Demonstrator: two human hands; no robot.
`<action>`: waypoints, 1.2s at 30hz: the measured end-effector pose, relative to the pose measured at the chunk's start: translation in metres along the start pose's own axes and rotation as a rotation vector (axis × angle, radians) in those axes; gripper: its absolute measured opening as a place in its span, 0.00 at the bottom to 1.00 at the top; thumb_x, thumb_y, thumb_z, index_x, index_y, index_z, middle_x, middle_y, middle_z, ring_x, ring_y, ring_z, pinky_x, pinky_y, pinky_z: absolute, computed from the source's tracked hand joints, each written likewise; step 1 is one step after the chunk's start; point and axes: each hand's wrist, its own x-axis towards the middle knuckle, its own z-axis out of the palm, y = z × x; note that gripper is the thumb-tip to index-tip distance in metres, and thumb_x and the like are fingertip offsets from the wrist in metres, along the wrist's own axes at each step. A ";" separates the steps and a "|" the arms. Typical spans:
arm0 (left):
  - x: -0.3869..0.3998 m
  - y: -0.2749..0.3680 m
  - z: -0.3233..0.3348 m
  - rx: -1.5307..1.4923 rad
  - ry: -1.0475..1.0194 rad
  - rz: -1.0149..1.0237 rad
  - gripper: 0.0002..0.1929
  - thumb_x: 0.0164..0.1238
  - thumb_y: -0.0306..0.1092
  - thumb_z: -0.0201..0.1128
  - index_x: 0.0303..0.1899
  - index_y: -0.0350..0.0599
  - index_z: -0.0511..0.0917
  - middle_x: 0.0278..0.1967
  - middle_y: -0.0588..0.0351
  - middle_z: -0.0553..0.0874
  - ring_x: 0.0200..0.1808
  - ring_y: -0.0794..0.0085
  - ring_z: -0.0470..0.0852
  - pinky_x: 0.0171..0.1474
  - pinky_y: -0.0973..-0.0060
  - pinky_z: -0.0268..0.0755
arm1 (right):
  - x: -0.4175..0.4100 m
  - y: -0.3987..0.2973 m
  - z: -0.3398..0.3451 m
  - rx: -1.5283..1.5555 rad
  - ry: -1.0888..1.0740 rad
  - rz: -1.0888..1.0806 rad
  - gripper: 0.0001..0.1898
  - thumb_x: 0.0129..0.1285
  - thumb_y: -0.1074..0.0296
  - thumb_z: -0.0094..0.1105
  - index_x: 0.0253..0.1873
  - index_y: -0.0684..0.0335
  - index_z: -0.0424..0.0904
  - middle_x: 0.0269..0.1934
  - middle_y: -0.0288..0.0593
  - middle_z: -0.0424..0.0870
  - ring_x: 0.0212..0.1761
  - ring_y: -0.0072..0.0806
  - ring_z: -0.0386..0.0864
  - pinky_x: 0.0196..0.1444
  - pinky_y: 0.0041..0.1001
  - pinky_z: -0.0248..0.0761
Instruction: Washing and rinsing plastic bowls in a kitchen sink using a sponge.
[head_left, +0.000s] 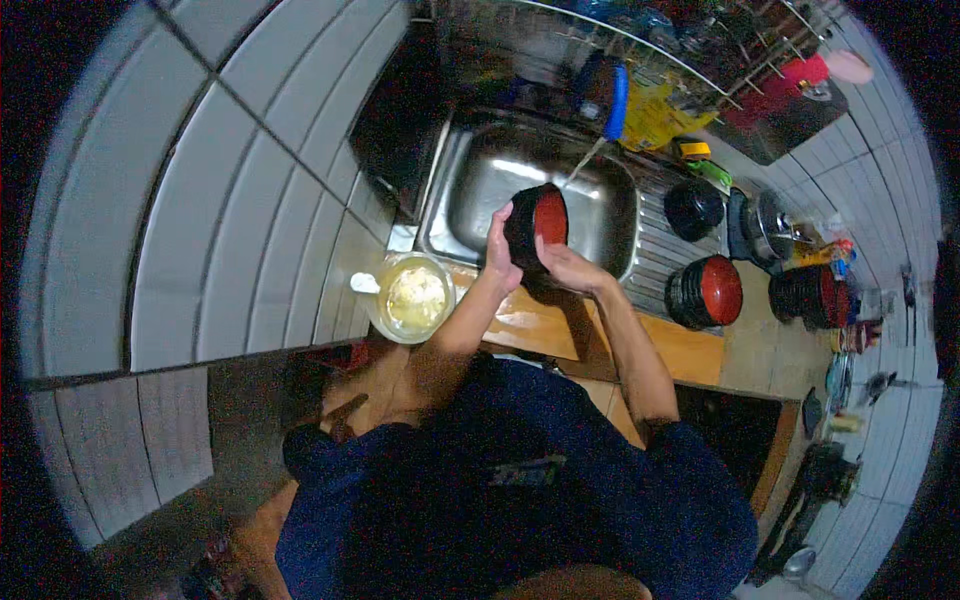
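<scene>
Over the sink's near edge, my left hand (501, 251) holds a bowl (551, 214), black outside and red inside, by its outer wall. The bowl is tilted on its side, its mouth facing right. My right hand (571, 264) touches the lower part of the red mouth; blur and overlap leave its grip unclear. Beneath lies the stainless steel sink basin (469, 184). A thin stream of water (585, 161) falls into the basin behind the bowl, from below a blue tap part (616, 101).
At left stands a pale jug (412, 300) holding cloudy liquid. The ridged drainboard (651, 244) bears an upturned black bowl (693, 208) and stacked black-and-red bowls (721, 291). Another bowl stack (802, 295) sits farther right. A wire rack (637, 34) hangs beyond; a tiled wall (247, 225) rises left.
</scene>
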 end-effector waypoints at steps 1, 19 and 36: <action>-0.002 -0.002 0.004 0.015 0.007 0.026 0.26 0.63 0.55 0.50 0.51 0.44 0.75 0.44 0.52 0.82 0.44 0.64 0.80 0.52 0.67 0.71 | -0.004 -0.007 -0.001 0.090 -0.087 0.180 0.32 0.70 0.43 0.31 0.55 0.71 0.71 0.54 0.52 0.74 0.52 0.29 0.70 0.58 0.28 0.60; -0.002 0.004 0.041 0.120 -0.152 -0.026 0.28 0.62 0.53 0.50 0.56 0.40 0.70 0.51 0.48 0.78 0.50 0.59 0.79 0.57 0.61 0.69 | -0.064 -0.060 -0.012 -0.634 0.351 -0.285 0.32 0.50 0.34 0.58 0.38 0.66 0.81 0.31 0.54 0.82 0.33 0.46 0.81 0.39 0.36 0.74; 0.023 0.010 0.004 0.244 0.103 -0.248 0.26 0.58 0.58 0.57 0.44 0.44 0.71 0.36 0.50 0.79 0.33 0.62 0.82 0.39 0.68 0.76 | -0.022 -0.022 0.015 0.417 0.509 -0.179 0.13 0.56 0.69 0.65 0.44 0.69 0.79 0.39 0.42 0.83 0.40 0.19 0.78 0.44 0.21 0.72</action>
